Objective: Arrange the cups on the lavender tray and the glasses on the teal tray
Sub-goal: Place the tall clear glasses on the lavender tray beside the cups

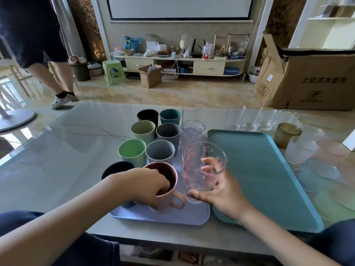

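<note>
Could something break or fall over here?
Maybe. The right hand holds the tall clear glass with pink print tilted, close to the other clear glasses at the lavender tray's edge, so it might knock them. The left hand grips the pink handled mug by its rim, so it could slip. The mug could also bump the dark blue cup beside it.

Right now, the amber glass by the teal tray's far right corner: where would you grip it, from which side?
Take the amber glass around its side wall, below the rim, coming from the near left across the bare teal tray. It stands upright and has no handle, and frosted glasses crowd its right side, so the left looks freest.
</note>
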`<action>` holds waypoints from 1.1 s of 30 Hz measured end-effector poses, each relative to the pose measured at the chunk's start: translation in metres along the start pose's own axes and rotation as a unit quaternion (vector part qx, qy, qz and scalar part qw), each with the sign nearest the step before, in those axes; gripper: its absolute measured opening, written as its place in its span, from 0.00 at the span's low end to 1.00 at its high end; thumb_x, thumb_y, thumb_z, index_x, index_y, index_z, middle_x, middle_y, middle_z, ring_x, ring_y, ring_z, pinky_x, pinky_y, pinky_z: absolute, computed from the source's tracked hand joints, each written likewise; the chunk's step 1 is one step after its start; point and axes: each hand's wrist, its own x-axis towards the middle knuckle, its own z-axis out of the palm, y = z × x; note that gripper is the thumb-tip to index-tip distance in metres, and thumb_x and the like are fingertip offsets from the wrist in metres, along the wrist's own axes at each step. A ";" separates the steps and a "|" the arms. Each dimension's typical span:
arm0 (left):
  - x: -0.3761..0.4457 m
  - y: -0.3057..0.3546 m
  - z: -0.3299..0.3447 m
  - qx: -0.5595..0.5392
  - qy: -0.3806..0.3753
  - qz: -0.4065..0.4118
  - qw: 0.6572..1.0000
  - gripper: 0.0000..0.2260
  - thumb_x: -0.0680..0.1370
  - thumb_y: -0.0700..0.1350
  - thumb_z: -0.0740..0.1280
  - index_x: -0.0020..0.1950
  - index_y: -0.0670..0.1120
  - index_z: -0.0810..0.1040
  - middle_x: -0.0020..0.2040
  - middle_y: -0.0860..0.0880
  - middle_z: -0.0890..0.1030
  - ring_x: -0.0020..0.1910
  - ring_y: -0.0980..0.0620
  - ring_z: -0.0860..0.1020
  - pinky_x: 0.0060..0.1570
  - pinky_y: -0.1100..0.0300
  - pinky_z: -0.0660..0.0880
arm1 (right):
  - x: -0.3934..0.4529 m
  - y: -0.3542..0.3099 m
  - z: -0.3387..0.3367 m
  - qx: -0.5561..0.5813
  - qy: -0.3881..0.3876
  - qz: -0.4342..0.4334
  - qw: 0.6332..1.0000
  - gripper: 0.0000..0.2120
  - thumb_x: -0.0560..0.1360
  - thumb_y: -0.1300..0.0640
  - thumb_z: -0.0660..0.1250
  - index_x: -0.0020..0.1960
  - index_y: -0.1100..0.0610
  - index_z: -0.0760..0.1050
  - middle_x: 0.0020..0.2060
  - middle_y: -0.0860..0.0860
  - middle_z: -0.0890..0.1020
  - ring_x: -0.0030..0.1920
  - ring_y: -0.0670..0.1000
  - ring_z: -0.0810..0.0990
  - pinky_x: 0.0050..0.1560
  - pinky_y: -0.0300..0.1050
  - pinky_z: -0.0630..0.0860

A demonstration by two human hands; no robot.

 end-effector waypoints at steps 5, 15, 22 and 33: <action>0.002 -0.007 0.008 -0.015 -0.044 -0.011 0.999 0.06 0.72 0.47 0.66 0.47 0.47 0.75 0.45 0.47 0.81 0.41 0.46 0.78 0.41 0.52 0.76 | 0.000 0.014 0.009 -0.013 -0.001 0.010 1.000 0.37 0.57 0.57 0.83 0.60 0.46 0.68 0.54 0.46 0.77 0.53 0.39 0.78 0.50 0.30 0.74; 0.004 -0.017 0.011 0.000 -0.047 -0.036 0.998 0.04 0.69 0.42 0.66 0.40 0.48 0.71 0.40 0.49 0.77 0.36 0.48 0.74 0.36 0.54 0.72 | 0.000 0.015 0.021 -0.017 -0.028 0.018 0.999 0.36 0.60 0.56 0.81 0.61 0.44 0.66 0.55 0.38 0.75 0.51 0.29 0.74 0.47 0.24 0.70; -0.014 -0.026 -0.021 -0.193 -0.085 0.034 0.977 0.14 0.70 0.43 0.72 0.54 0.54 0.77 0.43 0.62 0.79 0.42 0.63 0.77 0.44 0.70 0.73 | -0.008 0.016 0.012 -0.041 -0.053 0.059 0.996 0.39 0.62 0.51 0.80 0.62 0.45 0.57 0.59 0.43 0.72 0.58 0.33 0.72 0.53 0.24 0.67; -0.045 -0.139 -0.001 -0.450 0.175 -0.296 0.824 0.07 0.76 0.35 0.63 0.51 0.42 0.78 0.41 0.44 0.81 0.35 0.49 0.77 0.31 0.60 0.78 | -0.032 0.020 -0.003 -0.321 -0.067 0.147 0.933 0.17 0.74 0.47 0.68 0.31 0.55 0.73 0.24 0.48 0.75 0.25 0.50 0.77 0.26 0.40 0.71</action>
